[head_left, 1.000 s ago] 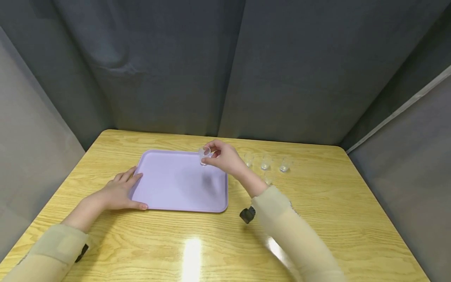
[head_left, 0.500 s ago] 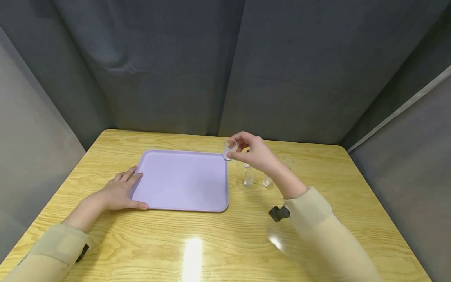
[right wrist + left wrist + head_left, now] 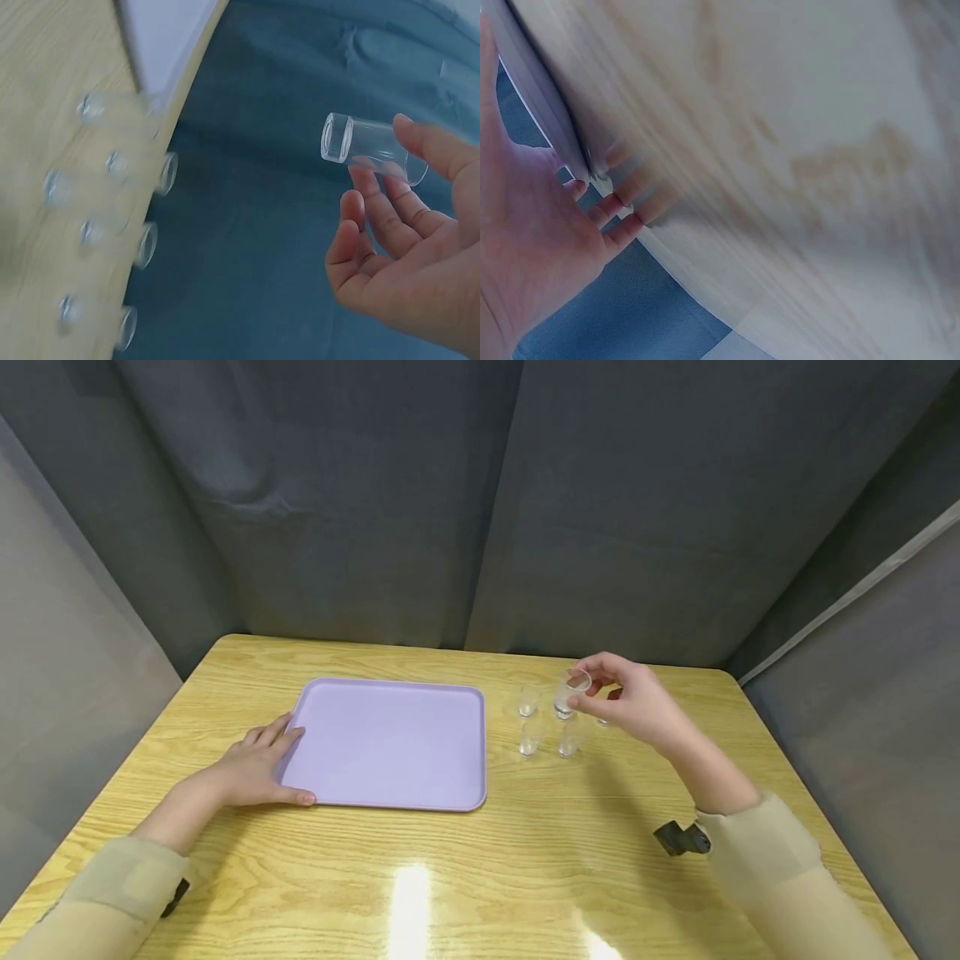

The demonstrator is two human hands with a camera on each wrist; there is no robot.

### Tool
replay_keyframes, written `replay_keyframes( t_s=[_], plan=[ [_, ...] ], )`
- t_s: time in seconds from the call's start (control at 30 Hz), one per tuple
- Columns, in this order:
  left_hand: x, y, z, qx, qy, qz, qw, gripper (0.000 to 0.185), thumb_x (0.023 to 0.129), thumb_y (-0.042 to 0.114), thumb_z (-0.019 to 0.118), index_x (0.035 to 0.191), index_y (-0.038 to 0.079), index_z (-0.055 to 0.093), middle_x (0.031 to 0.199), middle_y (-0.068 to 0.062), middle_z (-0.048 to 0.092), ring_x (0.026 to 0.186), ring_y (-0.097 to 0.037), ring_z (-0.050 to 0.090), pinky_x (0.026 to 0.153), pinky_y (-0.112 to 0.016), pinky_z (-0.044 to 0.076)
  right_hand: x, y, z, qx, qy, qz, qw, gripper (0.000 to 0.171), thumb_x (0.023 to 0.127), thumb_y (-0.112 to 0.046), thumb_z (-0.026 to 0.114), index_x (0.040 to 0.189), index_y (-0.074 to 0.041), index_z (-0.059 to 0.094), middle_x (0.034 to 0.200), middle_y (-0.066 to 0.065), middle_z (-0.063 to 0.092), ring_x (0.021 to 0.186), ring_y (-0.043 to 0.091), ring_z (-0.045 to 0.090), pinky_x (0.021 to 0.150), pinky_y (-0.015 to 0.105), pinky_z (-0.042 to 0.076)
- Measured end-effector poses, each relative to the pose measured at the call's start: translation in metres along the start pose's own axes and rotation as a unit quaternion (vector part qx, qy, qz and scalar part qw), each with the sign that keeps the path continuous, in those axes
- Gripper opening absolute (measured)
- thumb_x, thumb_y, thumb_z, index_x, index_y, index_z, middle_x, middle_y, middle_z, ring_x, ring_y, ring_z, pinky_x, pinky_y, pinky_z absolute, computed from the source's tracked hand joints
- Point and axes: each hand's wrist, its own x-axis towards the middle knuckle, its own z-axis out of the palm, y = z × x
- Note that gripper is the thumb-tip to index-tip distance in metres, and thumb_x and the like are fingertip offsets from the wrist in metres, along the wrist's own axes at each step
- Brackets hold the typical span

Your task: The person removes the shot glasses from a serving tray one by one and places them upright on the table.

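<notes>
Clear cylindrical glass (image 3: 570,692) pinched upright in my right hand (image 3: 637,703); my left hand (image 3: 251,766) rests flat against the smooth lilac tray (image 3: 390,747).

Small clear plastic cups (image 3: 530,737) crowded the spot right of the flat lilac tray (image 3: 375,752); its middle was open.

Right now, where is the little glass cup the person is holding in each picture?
Head: the glass cup is right of centre, pinched by the right hand above the other cups.
Left wrist: not in it.
Right wrist: upper right, held at the fingers.
Shared landmark: the purple tray.
</notes>
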Motion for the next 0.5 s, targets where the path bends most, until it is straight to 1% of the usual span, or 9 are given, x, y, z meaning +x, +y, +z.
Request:
replay_keyframes(
  t_s=[0.2, 0.3, 0.37, 0.5],
  plan=[
    [0.0, 0.004, -0.005, -0.001, -0.006, -0.003, 1.0, 0.118, 0.065, 0.075, 0.065, 0.146, -0.001, 0.027, 0.154, -0.027, 0.01, 0.132, -0.054, 0.018, 0.097, -0.071, 0.021, -0.015, 0.031, -0.012, -0.027, 0.025, 0.022, 0.999, 0.035, 0.085, -0.03, 0.071, 0.113, -0.01, 0.062, 0.106, 0.006, 0.065, 0.089, 0.017, 0.054, 0.063, 0.024, 0.046],
    [0.0, 0.006, -0.006, 0.004, -0.017, -0.007, 0.9998, 0.119, 0.065, 0.077, 0.063, 0.147, -0.001, 0.025, 0.154, -0.027, 0.009, 0.133, -0.054, 0.017, 0.098, -0.071, 0.021, -0.021, 0.048, -0.015, -0.039, 0.027, 0.043, 0.998, 0.036, 0.087, -0.03, 0.069, 0.114, -0.008, 0.061, 0.108, 0.009, 0.065, 0.089, 0.017, 0.053, 0.065, 0.025, 0.044],
    [-0.001, 0.006, -0.007, 0.006, -0.022, -0.009, 0.9997, 0.12, 0.065, 0.077, 0.063, 0.147, -0.001, 0.025, 0.154, -0.027, 0.008, 0.133, -0.054, 0.017, 0.098, -0.071, 0.021, -0.024, 0.058, -0.015, -0.041, 0.023, 0.061, 0.997, 0.039, 0.087, -0.031, 0.068, 0.116, -0.007, 0.06, 0.11, 0.01, 0.065, 0.09, 0.018, 0.053, 0.067, 0.025, 0.044],
    [-0.002, 0.007, -0.007, 0.006, -0.024, -0.009, 0.9997, 0.119, 0.065, 0.077, 0.063, 0.147, -0.001, 0.025, 0.154, -0.027, 0.008, 0.133, -0.054, 0.017, 0.098, -0.071, 0.021, -0.027, 0.079, -0.009, -0.041, 0.028, 0.08, 0.996, 0.042, 0.088, -0.032, 0.068, 0.119, -0.005, 0.059, 0.112, 0.012, 0.064, 0.091, 0.02, 0.052, 0.068, 0.023, 0.045]
  ],
)
